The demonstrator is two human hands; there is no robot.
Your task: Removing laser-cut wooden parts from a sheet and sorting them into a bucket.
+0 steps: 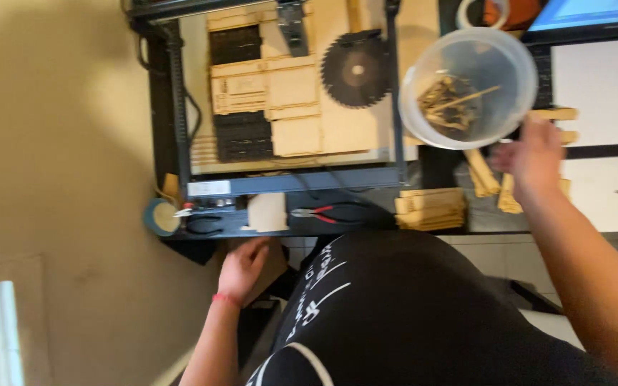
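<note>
Two hands are in my view, well apart. My left hand (243, 266) hangs below the near edge of the black counter (366, 223), fingers loosely curled and spread, gripping nothing that I can make out; a red band sits at its wrist. Just above it on the counter lie a roll of tape (160, 216), a small pale wooden piece (267, 212) and red-handled pliers (323, 213). Beyond those stands a framed cutting bed (194, 168) carrying cut wooden panels (280, 100) and a dark toothed disc (355, 68).

To the right of the pliers sits a stack of thin wooden sheets (430, 209). My right hand (534, 159) is raised over the counter, closed on the rim of a clear round plastic tub (468, 87), which it holds up just above and to the left of itself. Small wooden scraps (452, 100) lie inside the tub. Wooden strips (482, 173) rest under that hand, and a screen edge (588, 21) shows past it.
</note>
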